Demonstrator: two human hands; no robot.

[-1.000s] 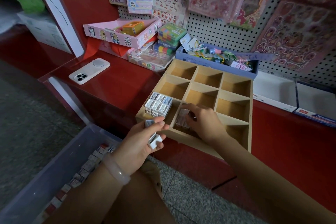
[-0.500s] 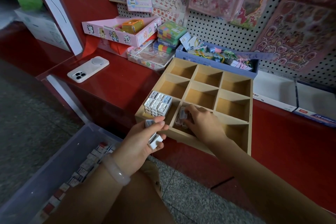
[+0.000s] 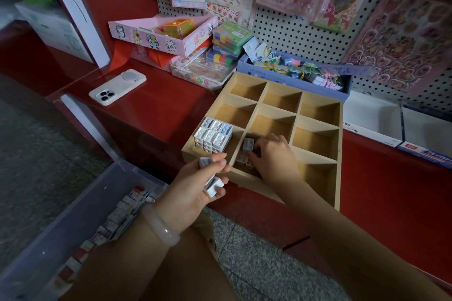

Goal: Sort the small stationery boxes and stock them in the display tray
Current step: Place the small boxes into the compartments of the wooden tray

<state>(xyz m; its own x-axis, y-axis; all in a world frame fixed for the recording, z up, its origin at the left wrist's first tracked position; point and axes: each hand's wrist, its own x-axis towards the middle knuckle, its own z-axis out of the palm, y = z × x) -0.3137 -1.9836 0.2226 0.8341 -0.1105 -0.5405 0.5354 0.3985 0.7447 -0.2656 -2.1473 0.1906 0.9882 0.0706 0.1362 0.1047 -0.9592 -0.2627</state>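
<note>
- Wooden display tray, split into square compartments, sits on the red tabletop; its near-left compartment holds a neat block of small white boxes.
- In the near-middle compartment we see our right hand, fingers curled, pinching a grey box above others lying there.
- Our left hand grips a few more boxes just outside the tray's near edge.
- A clear bin of packets stands on the floor at left; a white phone lies on the tabletop.
</note>
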